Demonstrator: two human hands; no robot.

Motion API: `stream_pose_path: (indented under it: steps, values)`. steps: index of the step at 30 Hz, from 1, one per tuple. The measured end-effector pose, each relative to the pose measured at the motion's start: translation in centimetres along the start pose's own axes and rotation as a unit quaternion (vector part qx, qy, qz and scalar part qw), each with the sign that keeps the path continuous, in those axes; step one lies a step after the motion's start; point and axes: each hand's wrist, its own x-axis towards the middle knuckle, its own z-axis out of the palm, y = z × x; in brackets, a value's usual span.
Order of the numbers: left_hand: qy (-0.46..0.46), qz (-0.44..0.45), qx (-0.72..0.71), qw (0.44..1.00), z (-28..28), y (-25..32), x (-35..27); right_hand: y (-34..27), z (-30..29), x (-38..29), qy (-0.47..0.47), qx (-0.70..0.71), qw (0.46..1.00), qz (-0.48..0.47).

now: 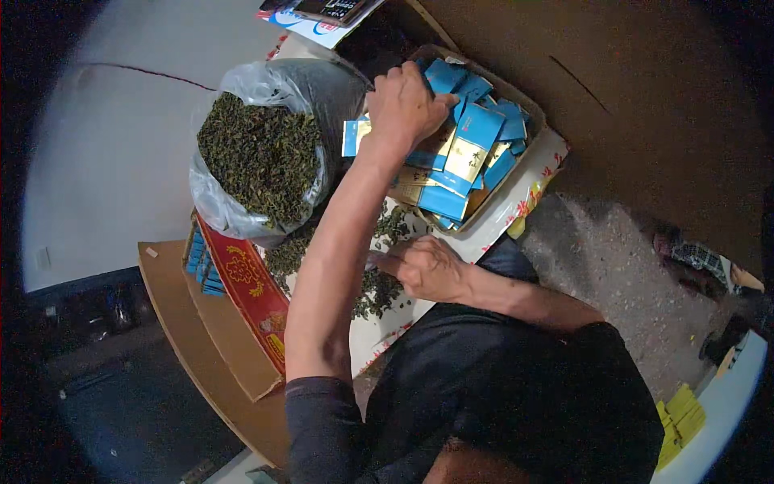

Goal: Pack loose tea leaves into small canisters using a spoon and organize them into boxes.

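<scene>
My left hand (405, 109) reaches over blue and gold tea packets (471, 142) in a shallow open box (535, 136), thumb and fingers touching them; whether it grips one is hidden. My right hand (429, 269) is closed low over the white tabletop (378, 339), with a small pale, shiny object, unclear in kind, at its fingertips. Around those fingers lie loose dark tea leaves (378, 293). A clear plastic bag (217, 206) stands beside my left forearm, its mouth wide and full of dried tea leaves (260, 157).
Left of my forearm, a red printed carton panel (242, 278) and stacked blue packets (205, 266) stand by brown cardboard (175, 302). A dark-cased device (332, 9) lies at the top. Yellow packets (683, 417) are at lower right; part of another person (747, 278) shows far right.
</scene>
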Motion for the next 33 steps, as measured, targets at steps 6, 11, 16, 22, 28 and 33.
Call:
stream_pose_path:
  steps: [6, 11, 16, 22, 28, 33]
  values:
    - [-0.011, 0.001, -0.017, 1.000, -0.1, 0.1, 0.2, 1.4, 2.9, -0.7, -0.024, -0.004, 1.000, 0.006]
    - [0.063, 0.012, -0.055, 0.996, -1.0, -0.1, -1.3, 0.6, 1.9, -0.1, 0.002, -0.007, 1.000, 0.010]
    - [0.040, 0.005, -0.178, 0.983, -4.0, 0.3, -3.1, 0.4, 1.8, 0.7, 0.064, 0.020, 0.998, 0.001]
    - [0.059, -0.017, -0.249, 0.967, -7.2, -0.7, -7.2, -1.0, 1.0, 0.9, 0.058, -0.006, 0.998, -0.003]
    - [0.085, -0.041, -0.267, 0.959, -9.0, -1.9, -13.4, -1.9, 0.0, 1.3, 0.040, -0.007, 0.999, 0.004]
    - [0.138, -0.067, -0.276, 0.949, -8.4, -4.3, -19.2, -1.8, 0.1, 1.1, 0.015, -0.032, 0.999, -0.022]
